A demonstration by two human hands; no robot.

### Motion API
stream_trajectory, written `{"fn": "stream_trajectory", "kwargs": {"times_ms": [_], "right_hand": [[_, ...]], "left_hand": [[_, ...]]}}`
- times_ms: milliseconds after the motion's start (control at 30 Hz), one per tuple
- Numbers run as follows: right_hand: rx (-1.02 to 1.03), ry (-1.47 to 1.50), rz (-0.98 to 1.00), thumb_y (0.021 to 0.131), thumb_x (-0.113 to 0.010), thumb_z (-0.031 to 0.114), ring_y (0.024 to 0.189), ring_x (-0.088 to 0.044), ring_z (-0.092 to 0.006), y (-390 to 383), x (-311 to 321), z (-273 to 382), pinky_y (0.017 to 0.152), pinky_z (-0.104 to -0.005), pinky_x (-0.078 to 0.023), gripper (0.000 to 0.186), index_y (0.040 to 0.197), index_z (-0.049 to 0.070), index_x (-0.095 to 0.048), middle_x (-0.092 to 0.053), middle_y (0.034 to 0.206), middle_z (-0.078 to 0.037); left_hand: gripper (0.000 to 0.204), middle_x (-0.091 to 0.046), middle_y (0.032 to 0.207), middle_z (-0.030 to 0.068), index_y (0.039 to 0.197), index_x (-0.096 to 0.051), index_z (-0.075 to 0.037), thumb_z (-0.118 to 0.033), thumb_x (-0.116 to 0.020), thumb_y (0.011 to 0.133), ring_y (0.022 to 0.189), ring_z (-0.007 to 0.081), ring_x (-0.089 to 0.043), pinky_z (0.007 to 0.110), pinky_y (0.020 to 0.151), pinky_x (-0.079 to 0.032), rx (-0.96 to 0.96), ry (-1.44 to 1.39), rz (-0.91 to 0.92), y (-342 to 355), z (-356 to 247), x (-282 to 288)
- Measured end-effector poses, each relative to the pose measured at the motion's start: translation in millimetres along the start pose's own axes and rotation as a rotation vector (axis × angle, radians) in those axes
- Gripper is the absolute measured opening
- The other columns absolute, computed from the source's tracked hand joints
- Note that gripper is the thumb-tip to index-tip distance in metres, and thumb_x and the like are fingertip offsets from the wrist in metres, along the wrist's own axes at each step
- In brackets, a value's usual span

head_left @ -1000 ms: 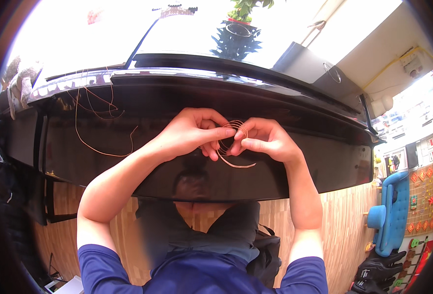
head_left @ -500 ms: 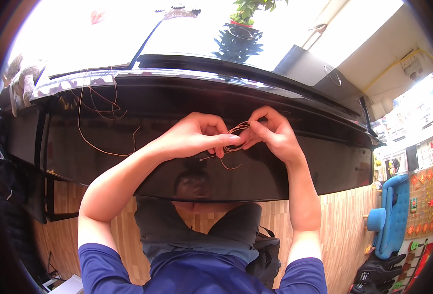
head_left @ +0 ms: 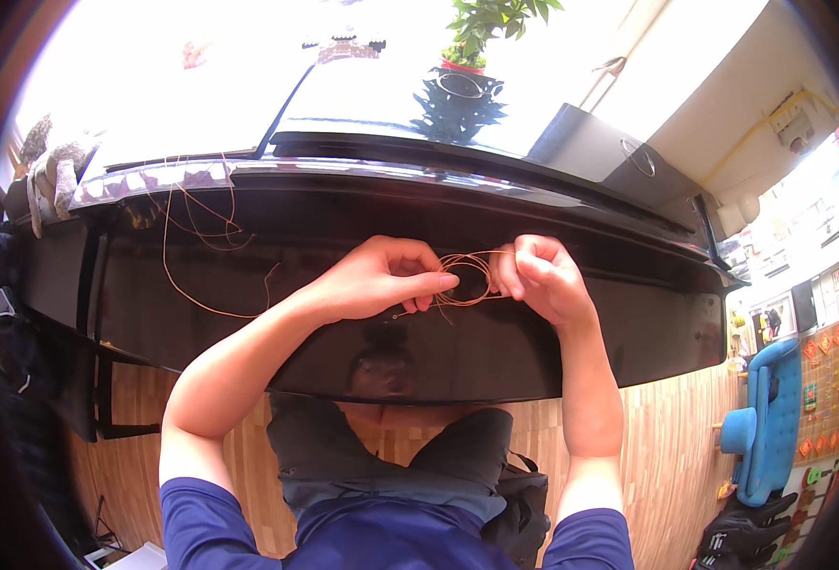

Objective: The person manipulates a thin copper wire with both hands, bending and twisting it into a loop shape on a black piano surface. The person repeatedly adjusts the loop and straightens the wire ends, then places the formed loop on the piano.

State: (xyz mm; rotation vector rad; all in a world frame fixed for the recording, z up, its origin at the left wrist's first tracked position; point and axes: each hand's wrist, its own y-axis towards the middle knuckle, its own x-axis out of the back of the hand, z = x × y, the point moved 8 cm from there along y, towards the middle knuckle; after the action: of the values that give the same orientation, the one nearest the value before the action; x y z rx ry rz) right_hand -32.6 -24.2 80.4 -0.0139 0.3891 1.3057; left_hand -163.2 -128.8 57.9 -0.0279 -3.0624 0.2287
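My left hand (head_left: 386, 280) is closed on a coil of thin copper-coloured wire (head_left: 467, 266), thumb laid over its near left side. My right hand (head_left: 543, 275), fingers curled, pinches the wire at the coil's right, where a strand runs out. Short loose ends dangle below the coil. Both hands are held over the front of a glossy black upright piano (head_left: 657, 323). More thin copper-coloured strands (head_left: 165, 249) hang in loose loops down its front at the left, draped from the top ledge.
A plush toy (head_left: 66, 176) hangs at the piano's left end. A potted plant (head_left: 486, 33) stands on the bright top. At right are a blue sofa (head_left: 771, 408) and black padded items (head_left: 737, 532). A black bag (head_left: 519, 503) is beside my legs on the wooden floor (head_left: 657, 456).
My right hand has shifted right, away from the left, and a strand now stretches from the coil to its fingers. The coil appears flatter and more open. The view has shifted slightly.
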Motion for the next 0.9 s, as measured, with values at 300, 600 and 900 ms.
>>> {"fn": "stream_trajectory", "kwargs": {"times_ms": [300,600,900], "right_hand": [[-0.110,-0.038,-0.072,0.103,-0.051,0.025,0.064,-0.059,-0.0178,-1,0,3,0.069,-0.0389,-0.055,0.029,0.082,0.004,-0.056,-0.048,0.054,-0.002],[0.038,0.189,-0.014,0.102,-0.047,0.031,0.048,-0.045,-0.0146,-6,16,14,0.060,-0.0361,-0.055,0.040,0.070,0.008,-0.048,-0.041,0.053,0.000],[-0.388,-0.432,-0.015,0.088,-0.074,0.012,0.072,-0.066,-0.0127,-10,-2,4,0.068,-0.0267,-0.054,0.038,0.120,-0.002,-0.058,-0.067,0.079,-0.008]], "left_hand": [[0.028,-0.071,0.094,0.0107,0.098,-0.067,0.001,-0.027,-0.068,0.095,0.087,0.0154,-0.069,0.029,0.075,-0.055,-0.044,-0.025,0.027,2,3,0],[0.026,-0.072,0.094,0.0120,0.101,-0.064,0.001,-0.024,-0.063,0.098,0.085,0.0170,-0.070,0.028,0.076,-0.055,-0.065,-0.075,0.041,3,1,-1],[0.032,-0.067,0.078,0.0037,0.101,-0.066,-0.001,-0.033,-0.066,0.096,0.065,0.0096,-0.060,0.025,0.061,-0.046,-0.049,-0.013,0.030,-3,-2,0]]}}
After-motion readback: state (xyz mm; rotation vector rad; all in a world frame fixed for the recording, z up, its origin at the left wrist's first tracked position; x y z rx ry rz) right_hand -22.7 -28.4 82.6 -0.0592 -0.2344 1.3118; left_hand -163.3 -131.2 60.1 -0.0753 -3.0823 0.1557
